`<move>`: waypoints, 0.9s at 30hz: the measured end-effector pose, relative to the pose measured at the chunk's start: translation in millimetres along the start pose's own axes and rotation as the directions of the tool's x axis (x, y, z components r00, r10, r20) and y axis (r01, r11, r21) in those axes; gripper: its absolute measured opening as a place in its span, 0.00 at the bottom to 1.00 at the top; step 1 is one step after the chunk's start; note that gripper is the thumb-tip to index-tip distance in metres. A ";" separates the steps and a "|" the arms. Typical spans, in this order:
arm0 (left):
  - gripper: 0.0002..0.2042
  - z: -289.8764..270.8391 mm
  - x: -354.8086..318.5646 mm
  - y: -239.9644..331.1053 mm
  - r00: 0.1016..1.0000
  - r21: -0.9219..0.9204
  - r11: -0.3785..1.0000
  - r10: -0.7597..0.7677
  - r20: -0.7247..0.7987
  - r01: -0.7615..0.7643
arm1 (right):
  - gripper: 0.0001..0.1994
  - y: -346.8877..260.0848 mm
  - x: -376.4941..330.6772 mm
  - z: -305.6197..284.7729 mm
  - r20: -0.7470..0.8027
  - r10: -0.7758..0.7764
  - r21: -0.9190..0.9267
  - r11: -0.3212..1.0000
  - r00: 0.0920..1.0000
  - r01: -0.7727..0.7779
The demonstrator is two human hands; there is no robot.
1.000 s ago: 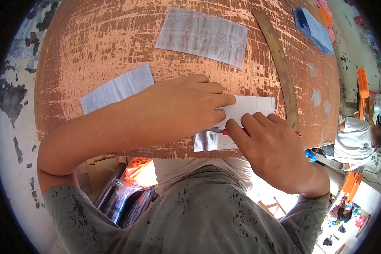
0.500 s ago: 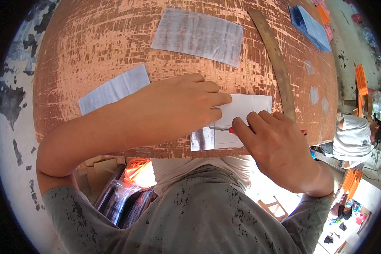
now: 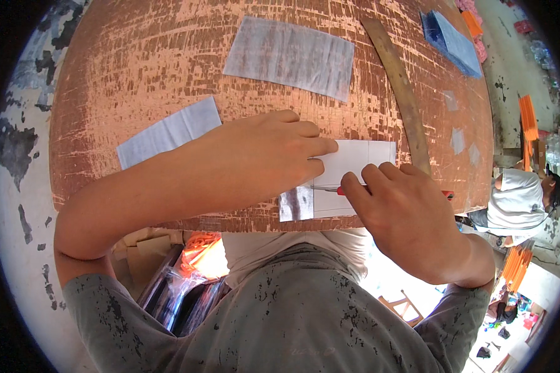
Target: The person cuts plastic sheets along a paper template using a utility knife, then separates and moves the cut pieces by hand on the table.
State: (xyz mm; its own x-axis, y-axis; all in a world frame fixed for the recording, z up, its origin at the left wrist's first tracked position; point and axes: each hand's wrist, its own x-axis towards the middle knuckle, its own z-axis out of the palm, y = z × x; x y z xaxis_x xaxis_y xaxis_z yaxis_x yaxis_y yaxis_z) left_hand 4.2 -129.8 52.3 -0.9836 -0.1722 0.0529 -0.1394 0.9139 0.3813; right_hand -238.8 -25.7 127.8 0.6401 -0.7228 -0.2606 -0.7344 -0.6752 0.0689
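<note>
Your right hand (image 3: 410, 221) had its fingers clamped on a red-handled blade (image 3: 330, 188), its tip on the white sheet (image 3: 354, 168) at the worktop's (image 3: 137, 81) near edge. Your left hand (image 3: 261, 158) lay flat, fingers together, pressing that sheet from nine o'clock and hiding its left part. At ten o'clock of that hand lay a pale strip (image 3: 168, 130). At twelve o'clock lay a larger grey sheet (image 3: 289, 57); at one o'clock a long ruler (image 3: 398, 87), with blue sheets (image 3: 451, 40) beyond.
</note>
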 end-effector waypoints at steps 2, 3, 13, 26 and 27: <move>0.17 -0.5 -0.4 0.7 1.000 0.013 1.000 -0.004 0.010 0.004 | 0.13 -3.7 -1.8 -0.5 0.079 0.058 0.034 0.998 0.995 -0.061; 0.16 -0.5 -0.6 0.9 1.000 0.022 1.000 -0.008 0.021 0.007 | 0.13 -4.5 -1.8 -0.6 0.077 0.059 0.031 0.998 0.995 -0.061; 0.17 13.5 -4.7 -2.0 0.993 0.042 0.999 0.025 -0.118 -0.020 | 0.02 -9.3 1.7 -7.8 0.017 -0.004 -0.100 0.995 1.000 0.005; 0.20 35.6 -21.0 9.5 0.963 0.017 0.985 -0.166 -0.214 0.174 | 0.14 -14.8 -87.8 16.4 -0.280 0.307 0.247 0.939 0.909 -0.241; 0.20 35.1 -21.6 13.0 0.946 0.060 0.975 -0.189 -0.263 0.212 | 0.16 -19.2 -98.9 25.6 -0.267 0.381 0.333 0.898 0.885 -0.286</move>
State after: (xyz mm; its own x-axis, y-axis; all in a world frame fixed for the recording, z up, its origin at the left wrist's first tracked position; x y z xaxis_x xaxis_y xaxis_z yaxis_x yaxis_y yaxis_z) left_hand 19.6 -101.3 23.7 -0.8741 -0.4328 0.2205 -0.3513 0.8769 0.3281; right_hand -293.7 62.5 127.7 0.3468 -0.9364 0.0528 -0.9183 -0.3505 -0.1842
